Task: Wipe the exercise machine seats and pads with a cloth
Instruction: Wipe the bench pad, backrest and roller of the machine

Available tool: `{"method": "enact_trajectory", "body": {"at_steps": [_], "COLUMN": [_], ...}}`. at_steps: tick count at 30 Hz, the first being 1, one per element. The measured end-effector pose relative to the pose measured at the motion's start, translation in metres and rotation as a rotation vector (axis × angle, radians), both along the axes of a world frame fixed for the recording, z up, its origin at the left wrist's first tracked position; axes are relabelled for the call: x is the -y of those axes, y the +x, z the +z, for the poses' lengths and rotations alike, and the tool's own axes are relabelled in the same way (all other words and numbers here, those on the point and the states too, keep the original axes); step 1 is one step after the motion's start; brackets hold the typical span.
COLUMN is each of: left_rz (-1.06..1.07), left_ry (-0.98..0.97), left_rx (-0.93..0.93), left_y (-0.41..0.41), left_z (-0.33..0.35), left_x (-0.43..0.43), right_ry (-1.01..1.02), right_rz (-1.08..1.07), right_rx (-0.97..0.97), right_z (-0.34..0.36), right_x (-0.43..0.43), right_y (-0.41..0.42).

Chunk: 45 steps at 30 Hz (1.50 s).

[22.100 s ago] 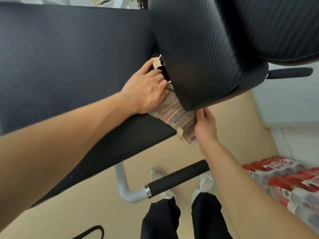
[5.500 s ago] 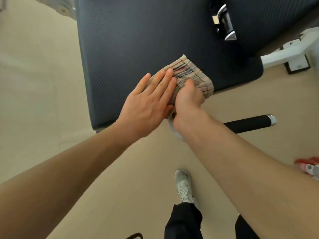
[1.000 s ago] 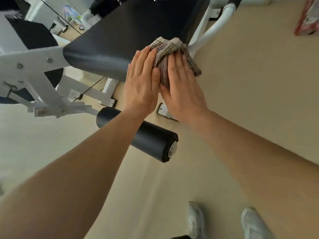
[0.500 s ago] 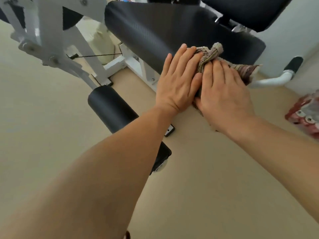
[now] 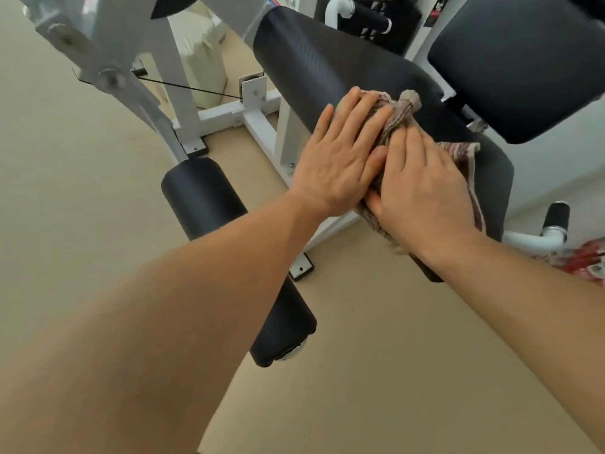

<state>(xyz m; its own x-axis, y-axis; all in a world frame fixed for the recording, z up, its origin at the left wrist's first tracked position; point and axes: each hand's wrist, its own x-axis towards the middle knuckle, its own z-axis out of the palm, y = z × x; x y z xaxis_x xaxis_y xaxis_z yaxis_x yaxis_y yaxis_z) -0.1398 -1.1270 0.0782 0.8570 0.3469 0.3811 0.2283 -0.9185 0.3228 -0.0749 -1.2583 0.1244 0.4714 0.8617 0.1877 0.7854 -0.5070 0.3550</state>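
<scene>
1. We have the left hand [image 5: 340, 158] and the right hand [image 5: 422, 188] side by side, thumbs touching. Both lie flat with straight fingers on the striped cloth [image 5: 401, 109]. Neither grip closes round it; we press, we do not hold.
2. The cloth lies bunched on the black seat pad [image 5: 327, 67], toward its near right end. One corner shows past the right hand's fingers, and a frayed end shows below that wrist.
3. The pad's long axis runs from our hands away to the upper left. Most of its bare surface lies that way, beyond the fingertips, so we judge the next stroke goes forward along it. The left hand is nearer that far end.
4. The back pad [image 5: 517, 60] stands up and to the right, apart from the cloth and nearer the right hand. The roller pad [image 5: 203, 198] lies low on the left, partly under our left forearm.
5. The only container we see is a red wrapped pack [image 5: 589, 263] at the right edge; we cannot tell its contents.
</scene>
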Motion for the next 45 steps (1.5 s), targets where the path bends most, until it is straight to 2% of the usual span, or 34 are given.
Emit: {"method": "enact_trajectory", "body": {"at_steps": [3,6,10,17,29,33,37,42,45], "left_rz": [-0.049,-0.094,-0.081,-0.023,0.093,0.145,0.126,0.042,0.089], "left_ry": [-0.040,-0.002,0.017,0.008,-0.116,-0.303,-0.450,-0.544,-0.620], "left_rx": [0.054,0.038,0.012,-0.085,-0.127,-0.017,0.123,0.169,0.240], "left_y": [-0.005,-0.003,0.003,0.011,0.032,0.034,0.016,-0.006,0.000], "left_z": [-0.010,-0.013,-0.016,-0.005,0.014,0.012,-0.013,-0.023,-0.023], "left_x": [0.032,0.019,-0.038,-0.134,-0.210,-0.172,-0.080,0.038,0.064], "right_ry": [-0.066,-0.108,-0.119,0.021,0.102,0.140,0.116,0.056,0.070], "right_rz": [-0.015,-0.033,-0.002,0.009,-0.007,-0.051,-0.060,-0.080,-0.108], "right_rx": [0.028,0.062,0.071,0.018,-0.083,-0.011,0.051,0.056,0.084], "right_z": [0.002,0.000,-0.005,-0.013,-0.011,-0.017,-0.017,-0.013,-0.016], "right_x": [0.032,0.027,-0.032,-0.133,-0.226,-0.190,-0.103,0.015,0.037], "right_y": [-0.007,-0.005,0.005,0.022,0.040,0.023,-0.004,-0.023,-0.023]}}
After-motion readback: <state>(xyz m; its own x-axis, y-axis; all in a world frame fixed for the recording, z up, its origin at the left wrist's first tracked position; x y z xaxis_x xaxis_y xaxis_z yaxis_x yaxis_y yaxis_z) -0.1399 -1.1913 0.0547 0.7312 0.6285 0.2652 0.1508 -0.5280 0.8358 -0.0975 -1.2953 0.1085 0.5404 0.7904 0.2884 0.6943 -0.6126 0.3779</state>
